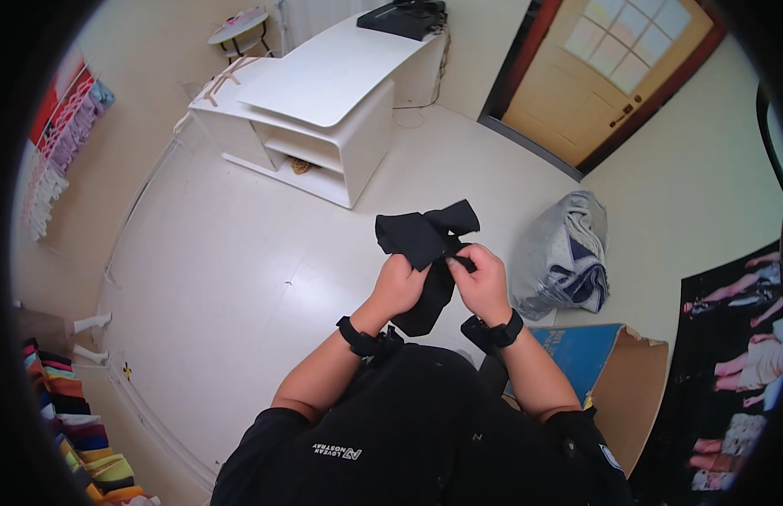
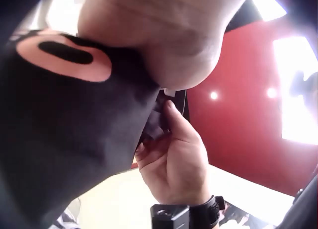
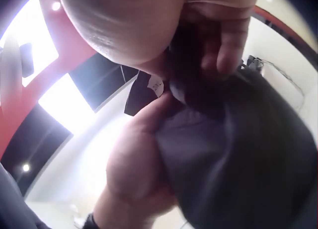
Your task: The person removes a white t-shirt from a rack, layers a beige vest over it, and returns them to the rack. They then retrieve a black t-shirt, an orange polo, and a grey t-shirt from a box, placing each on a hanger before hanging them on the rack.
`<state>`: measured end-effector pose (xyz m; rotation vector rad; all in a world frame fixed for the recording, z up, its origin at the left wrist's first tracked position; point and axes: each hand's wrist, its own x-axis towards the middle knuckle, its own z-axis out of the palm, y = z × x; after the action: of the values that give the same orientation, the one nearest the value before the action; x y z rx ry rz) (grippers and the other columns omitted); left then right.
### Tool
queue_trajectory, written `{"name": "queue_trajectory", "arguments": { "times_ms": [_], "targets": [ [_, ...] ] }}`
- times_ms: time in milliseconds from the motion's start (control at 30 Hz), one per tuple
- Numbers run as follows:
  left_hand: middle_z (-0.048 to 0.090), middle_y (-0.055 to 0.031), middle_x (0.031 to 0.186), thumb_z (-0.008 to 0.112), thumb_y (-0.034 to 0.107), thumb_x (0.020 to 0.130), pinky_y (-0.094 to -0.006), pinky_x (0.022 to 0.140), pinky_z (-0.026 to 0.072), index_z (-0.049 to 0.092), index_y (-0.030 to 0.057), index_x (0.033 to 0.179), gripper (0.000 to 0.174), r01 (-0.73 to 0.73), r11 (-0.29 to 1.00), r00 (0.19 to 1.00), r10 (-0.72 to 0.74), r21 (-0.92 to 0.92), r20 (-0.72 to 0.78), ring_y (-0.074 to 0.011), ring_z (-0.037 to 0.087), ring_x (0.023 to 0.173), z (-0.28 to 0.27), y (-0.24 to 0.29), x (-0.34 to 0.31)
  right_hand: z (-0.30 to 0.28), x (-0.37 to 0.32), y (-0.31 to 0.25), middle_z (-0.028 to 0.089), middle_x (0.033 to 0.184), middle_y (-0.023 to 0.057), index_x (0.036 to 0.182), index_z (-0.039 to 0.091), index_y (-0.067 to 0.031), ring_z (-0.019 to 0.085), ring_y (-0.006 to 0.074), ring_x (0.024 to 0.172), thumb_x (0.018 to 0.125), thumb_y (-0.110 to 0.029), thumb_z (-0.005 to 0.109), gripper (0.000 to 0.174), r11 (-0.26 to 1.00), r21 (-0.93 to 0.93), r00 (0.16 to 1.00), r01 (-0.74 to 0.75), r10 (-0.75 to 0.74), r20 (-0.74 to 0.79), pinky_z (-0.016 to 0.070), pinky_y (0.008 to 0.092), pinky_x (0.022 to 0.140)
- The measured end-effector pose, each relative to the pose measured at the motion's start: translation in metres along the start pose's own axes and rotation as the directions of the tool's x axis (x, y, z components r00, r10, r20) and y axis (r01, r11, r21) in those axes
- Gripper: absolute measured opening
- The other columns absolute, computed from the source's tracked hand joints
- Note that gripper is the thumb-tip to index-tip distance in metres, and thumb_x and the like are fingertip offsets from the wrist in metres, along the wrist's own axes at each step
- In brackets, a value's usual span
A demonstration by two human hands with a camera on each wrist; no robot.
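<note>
A black garment (image 1: 429,291) hangs from both hands in front of the person's body, its upper part folded over and its lower part drooping. My left hand (image 1: 398,285) grips it from the left side. With thumb and fingers, my right hand (image 1: 482,282) pinches the cloth on the other side, close to the left. In the left wrist view, the black fabric carries a pinkish ring-shaped print (image 2: 64,57). A small white size label (image 3: 156,85) shows between the hands in the right wrist view. Folds hide some of the fingertips.
A white counter (image 1: 324,80) stands ahead on the pale floor. To the right are a grey bundle in clear plastic (image 1: 564,253) and an open cardboard box (image 1: 627,379). Folded colourful cloths (image 1: 80,422) line the left side, and a door (image 1: 606,84) is at the back right.
</note>
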<state>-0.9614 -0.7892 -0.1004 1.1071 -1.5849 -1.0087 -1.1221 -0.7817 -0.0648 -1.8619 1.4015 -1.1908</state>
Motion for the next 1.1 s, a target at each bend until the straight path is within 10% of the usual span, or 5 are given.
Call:
{"name": "queue_trajectory", "arguments": {
  "times_ms": [300, 500, 633, 933, 1100],
  "targets": [
    [0.030, -0.0251, 0.132, 0.064, 0.013, 0.077, -0.0426, 0.096, 0.0365, 0.022, -0.0020, 0.128, 0.067, 0.214, 0.949, 0.759, -0.311, -0.232, -0.572, -0.0359, 0.041, 0.118, -0.111, -0.075, 0.000, 0.091, 0.110, -0.055, 0.050, 0.112, 0.0188, 0.074, 0.059, -0.0008, 0.049, 0.0353, 0.098, 0.069, -0.003, 0.064, 0.008, 0.820, -0.229, 0.843, 0.524, -0.538, 0.005, 0.0426, 0.0399, 0.081],
    [0.029, -0.0214, 0.136, 0.073, 0.014, 0.065, -0.0459, 0.103, 0.0273, 0.040, 0.0058, 0.123, 0.067, 0.114, 0.796, 0.820, 0.263, 0.595, -0.509, -0.0401, 0.029, 0.127, -0.186, -0.051, 0.027, 0.157, 0.178, -0.065, 0.054, 0.075, 0.0082, 0.073, 0.055, -0.0027, 0.054, 0.0294, 0.078, 0.064, -0.004, 0.066, 0.014, 0.607, 0.050, 0.587, 0.793, -0.783, 0.206, 0.0431, 0.0391, 0.075],
    [0.053, -0.0134, 0.117, 0.074, 0.019, 0.065, -0.0466, 0.095, 0.0349, 0.059, 0.0051, 0.099, 0.039, -0.062, 0.742, 0.930, 0.285, 0.667, -0.231, -0.0371, 0.046, 0.114, -0.218, -0.073, 0.067, 0.196, 0.219, -0.057, 0.049, 0.066, 0.0070, 0.072, 0.055, -0.0040, 0.052, 0.0275, 0.068, 0.063, -0.004, 0.066, 0.014, 0.630, 0.169, 0.597, 0.758, -0.774, 0.210, 0.0431, 0.0388, 0.073],
    [0.060, -0.0188, 0.075, 0.051, 0.001, 0.069, -0.0361, 0.065, 0.0483, 0.061, 0.0007, 0.085, 0.019, 0.469, 0.815, 0.781, -0.202, 0.341, -0.590, -0.0335, 0.061, 0.071, -0.321, -0.114, 0.143, 0.279, 0.363, -0.040, 0.049, 0.058, 0.0094, 0.068, 0.056, -0.0052, 0.050, 0.0287, 0.058, 0.063, -0.007, 0.066, 0.011, 0.661, 0.270, 0.607, 0.700, -0.750, 0.262, 0.0438, 0.0366, 0.062],
    [0.058, -0.0191, 0.069, 0.045, 0.002, 0.066, -0.0323, 0.062, 0.0464, 0.060, -0.0010, 0.082, 0.021, 0.469, 0.793, 0.716, -0.084, 0.388, -0.693, -0.0322, 0.059, 0.065, -0.399, -0.099, 0.166, 0.322, 0.419, -0.026, 0.055, 0.064, 0.0127, 0.069, 0.056, -0.0044, 0.053, 0.0321, 0.063, 0.070, -0.011, 0.064, 0.010, 0.899, 0.255, 0.637, 0.357, -0.433, 0.638, 0.0422, 0.0382, 0.056]
  ]
}}
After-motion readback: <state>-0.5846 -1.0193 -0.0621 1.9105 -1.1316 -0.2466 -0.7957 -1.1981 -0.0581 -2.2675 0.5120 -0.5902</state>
